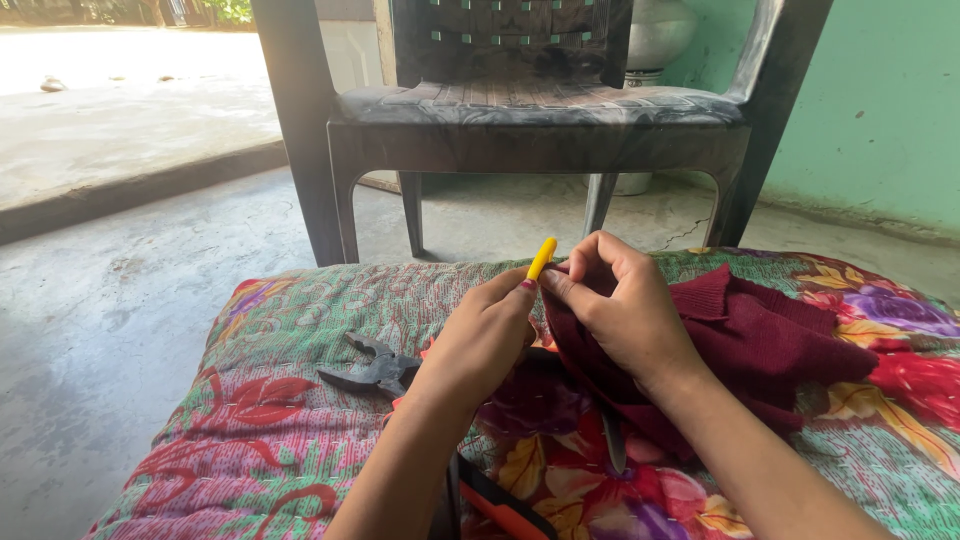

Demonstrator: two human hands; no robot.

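Observation:
My left hand (482,340) grips a small tool with a yellow handle (541,258), its tip pointing up toward the fabric. My right hand (620,305) pinches an edge of a dark red knitted garment (770,340) right beside the yellow tool. The garment lies bunched on a floral quilted cushion (280,440) under both hands. Thumb and fingertips of both hands meet at the garment's edge.
Dark metal pliers (372,368) lie on the cushion left of my left wrist. An orange-and-black handled tool (500,505) rests near my forearms. A dark plastic chair (530,110) stands just beyond the cushion on a concrete floor (110,320), with a green wall (880,110) on the right.

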